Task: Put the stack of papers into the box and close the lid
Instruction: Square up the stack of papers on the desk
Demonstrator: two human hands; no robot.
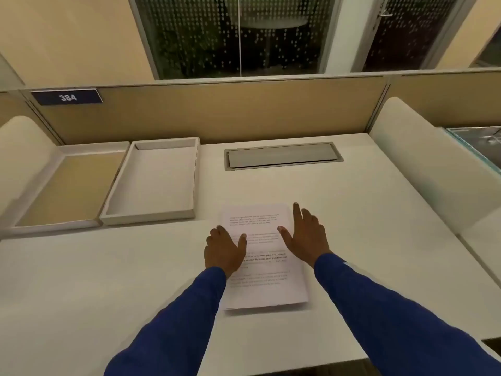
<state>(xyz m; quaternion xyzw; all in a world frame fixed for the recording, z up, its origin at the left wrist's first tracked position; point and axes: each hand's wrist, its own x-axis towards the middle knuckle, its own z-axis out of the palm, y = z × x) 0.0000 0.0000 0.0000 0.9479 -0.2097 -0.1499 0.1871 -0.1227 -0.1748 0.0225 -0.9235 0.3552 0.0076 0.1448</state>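
A stack of white printed papers (261, 278) lies flat on the white desk, near the middle. My left hand (224, 249) rests at the stack's left edge, fingers spread, thumb on the top sheet. My right hand (305, 236) lies at the right edge, fingers extended, thumb over the page. Neither hand has lifted anything. At the back left stands the open box (151, 214), a shallow pale tray with nothing inside. Its lid (62, 225) lies beside it to the left, tan inner face up, joined along the shared side.
A grey cable hatch (283, 157) is set into the desk (95, 280) behind the papers. A tan partition with a "384" sign (67, 97) closes the back. White curved dividers (423, 164) stand on both sides. The desk's front edge runs below my sleeves.
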